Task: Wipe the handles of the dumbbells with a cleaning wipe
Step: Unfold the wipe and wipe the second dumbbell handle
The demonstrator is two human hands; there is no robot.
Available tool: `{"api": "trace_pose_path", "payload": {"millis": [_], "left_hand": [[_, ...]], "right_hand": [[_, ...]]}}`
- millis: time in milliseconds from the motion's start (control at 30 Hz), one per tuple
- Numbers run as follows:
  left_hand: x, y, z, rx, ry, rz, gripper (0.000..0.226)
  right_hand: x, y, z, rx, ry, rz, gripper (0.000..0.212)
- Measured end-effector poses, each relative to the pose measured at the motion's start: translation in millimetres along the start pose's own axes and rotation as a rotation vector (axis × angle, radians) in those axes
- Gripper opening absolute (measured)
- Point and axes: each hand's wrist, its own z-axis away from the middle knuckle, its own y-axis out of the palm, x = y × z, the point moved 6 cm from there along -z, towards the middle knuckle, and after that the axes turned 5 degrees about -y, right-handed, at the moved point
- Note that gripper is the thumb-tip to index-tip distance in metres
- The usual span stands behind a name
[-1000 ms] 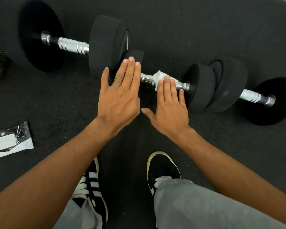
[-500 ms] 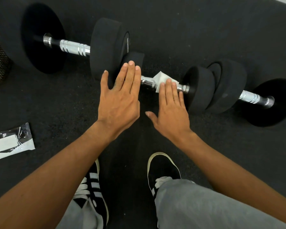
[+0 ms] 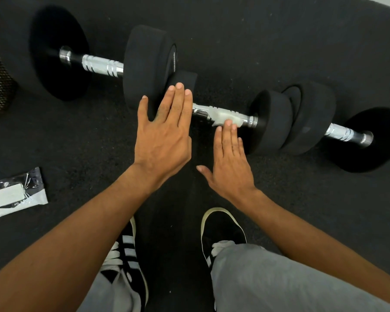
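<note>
On black rubber flooring (image 3: pixel 279 52), dumbbells (image 3: pixel 225 113) lie end-to-end.

White wipe (image 3: pixel 225 117) draped over middle dumbbell's (image 3: pixel 268 122) chrome handle (image 3: pixel 200 109).

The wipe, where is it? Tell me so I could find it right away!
Find the three dumbbells in a row on the black floor, then the middle dumbbell between the hands. The wipe is the small white sheet draped over its shiny handle, touched by the right hand fingertips. The other handles are bare.
</note>
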Motion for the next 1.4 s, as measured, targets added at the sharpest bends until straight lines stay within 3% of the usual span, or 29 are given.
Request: {"api": "trace_pose_path", "payload": {"millis": [367, 567, 1000, 1400], "left_hand": [[0, 0, -1, -0.004, 0.002, 0.002, 0.069], [0, 0, -2, 0.002, 0.005, 0.002, 0.069], [0, 0, -2, 0.028, -0.001, 0.004, 0.071], [-4, -1, -3, 0.042, -0.022, -0.010, 0.071]], "right_hand": [[-5, 5, 2, -0.037, 0.006, 0.037, 0.102], [-6, -15, -10, -0.081, 0.097, -0.095, 0.102], [-14, -40, -33, -0.024, 0.151, -0.100, 0.102], [-4, -14, 3, 0.014, 0.113, -0.166, 0.102]]}}
